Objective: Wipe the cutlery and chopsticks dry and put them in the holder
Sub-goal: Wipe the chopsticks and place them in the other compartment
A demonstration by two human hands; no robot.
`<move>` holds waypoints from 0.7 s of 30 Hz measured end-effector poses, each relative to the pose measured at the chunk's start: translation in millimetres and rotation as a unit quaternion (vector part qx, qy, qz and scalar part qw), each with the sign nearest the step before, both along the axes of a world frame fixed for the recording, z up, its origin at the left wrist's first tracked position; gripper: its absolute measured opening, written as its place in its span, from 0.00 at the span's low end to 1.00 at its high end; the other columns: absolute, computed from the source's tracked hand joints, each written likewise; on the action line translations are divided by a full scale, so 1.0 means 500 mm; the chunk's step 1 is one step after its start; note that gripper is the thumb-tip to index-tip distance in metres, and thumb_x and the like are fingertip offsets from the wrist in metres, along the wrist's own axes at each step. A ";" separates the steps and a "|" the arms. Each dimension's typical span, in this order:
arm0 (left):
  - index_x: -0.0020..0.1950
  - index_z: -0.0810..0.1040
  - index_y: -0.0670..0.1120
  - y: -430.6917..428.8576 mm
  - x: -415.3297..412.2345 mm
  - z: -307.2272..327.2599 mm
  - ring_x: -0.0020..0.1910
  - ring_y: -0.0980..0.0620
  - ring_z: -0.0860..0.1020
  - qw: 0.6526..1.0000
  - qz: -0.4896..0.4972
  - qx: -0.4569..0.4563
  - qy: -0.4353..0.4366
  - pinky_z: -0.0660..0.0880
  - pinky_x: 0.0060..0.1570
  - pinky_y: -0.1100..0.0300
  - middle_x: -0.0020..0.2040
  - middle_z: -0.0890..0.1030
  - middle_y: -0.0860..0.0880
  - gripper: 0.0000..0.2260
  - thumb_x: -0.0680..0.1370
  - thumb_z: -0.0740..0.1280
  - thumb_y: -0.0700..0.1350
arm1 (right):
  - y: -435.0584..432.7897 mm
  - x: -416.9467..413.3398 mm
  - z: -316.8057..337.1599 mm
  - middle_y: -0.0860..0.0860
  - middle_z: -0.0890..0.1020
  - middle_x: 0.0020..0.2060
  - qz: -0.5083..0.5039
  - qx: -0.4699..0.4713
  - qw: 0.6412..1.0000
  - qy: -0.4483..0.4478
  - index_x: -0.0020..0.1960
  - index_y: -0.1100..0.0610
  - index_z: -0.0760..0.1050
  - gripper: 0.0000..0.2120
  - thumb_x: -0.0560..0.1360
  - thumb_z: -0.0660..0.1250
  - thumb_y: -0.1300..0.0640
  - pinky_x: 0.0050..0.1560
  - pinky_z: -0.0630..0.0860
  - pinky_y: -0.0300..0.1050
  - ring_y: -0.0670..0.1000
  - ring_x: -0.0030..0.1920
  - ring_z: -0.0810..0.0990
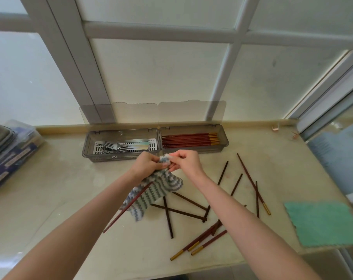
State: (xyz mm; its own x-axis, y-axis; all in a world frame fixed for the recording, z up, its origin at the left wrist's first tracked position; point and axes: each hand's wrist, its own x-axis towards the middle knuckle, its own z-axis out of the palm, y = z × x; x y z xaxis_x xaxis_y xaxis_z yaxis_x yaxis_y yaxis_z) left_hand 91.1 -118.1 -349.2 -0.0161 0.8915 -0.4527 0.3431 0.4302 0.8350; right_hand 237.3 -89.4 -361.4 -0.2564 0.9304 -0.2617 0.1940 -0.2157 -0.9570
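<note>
Grey-striped cloth (161, 184): left hand (147, 164) grips it around a red chopstick (128, 207); right hand (186, 161) pinches its top.
Loose chopsticks (168, 217): scattered just right of the cloth.
Holder (86, 144): against the wall, lids up; forks (119, 147) left, stored chopsticks (189, 140) right.
Counter (60, 188): pale stone; green cloth (323, 223) at right; frosted panes (161, 73) behind.

Only the person's two arms are showing, both being cut off by the near edge; the long, slender left forearm (90, 229) is showing bare from the near left corner to the wrist; the right forearm (236, 219), of like build, is showing bare from the near right side; the narrow wrists are widening into the bare left hand (148, 163) and the bare right hand (188, 162); the fingers are looking slim, their nails too small for telling more.
</note>
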 end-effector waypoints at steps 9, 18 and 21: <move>0.49 0.79 0.36 0.007 -0.021 0.001 0.40 0.47 0.80 0.992 0.064 -0.006 -0.110 0.78 0.44 0.55 0.43 0.82 0.42 0.10 0.74 0.69 0.42 | -0.036 0.006 -0.020 0.50 0.74 0.64 0.121 -0.057 0.984 0.115 0.74 0.37 0.53 0.41 0.74 0.67 0.67 0.48 0.77 0.35 0.47 0.62 0.75; 0.56 0.76 0.38 -0.009 -0.016 -0.003 0.42 0.49 0.80 0.989 0.062 0.002 -0.131 0.76 0.39 0.58 0.44 0.82 0.45 0.11 0.75 0.67 0.36 | -0.030 0.010 -0.022 0.49 0.80 0.43 -0.010 0.032 0.995 -0.098 0.45 0.55 0.75 0.14 0.65 0.77 0.61 0.44 0.75 0.40 0.51 0.47 0.79; 0.60 0.73 0.43 -0.008 -0.022 0.001 0.47 0.47 0.79 0.985 0.086 0.004 -0.149 0.77 0.42 0.55 0.50 0.81 0.44 0.14 0.75 0.66 0.36 | -0.030 0.019 -0.016 0.46 0.73 0.53 -0.032 0.147 0.965 -0.213 0.57 0.51 0.70 0.29 0.61 0.80 0.50 0.54 0.69 0.40 0.45 0.53 0.71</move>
State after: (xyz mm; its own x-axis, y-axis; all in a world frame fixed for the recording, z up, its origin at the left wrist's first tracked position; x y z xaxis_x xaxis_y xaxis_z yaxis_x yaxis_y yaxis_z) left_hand 80.2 -122.3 -348.7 -0.0346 0.8904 -0.4539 0.0038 0.4543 0.8908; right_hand 246.8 -104.6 -369.4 -0.1244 0.9908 -0.0524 0.5781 0.0295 -0.8154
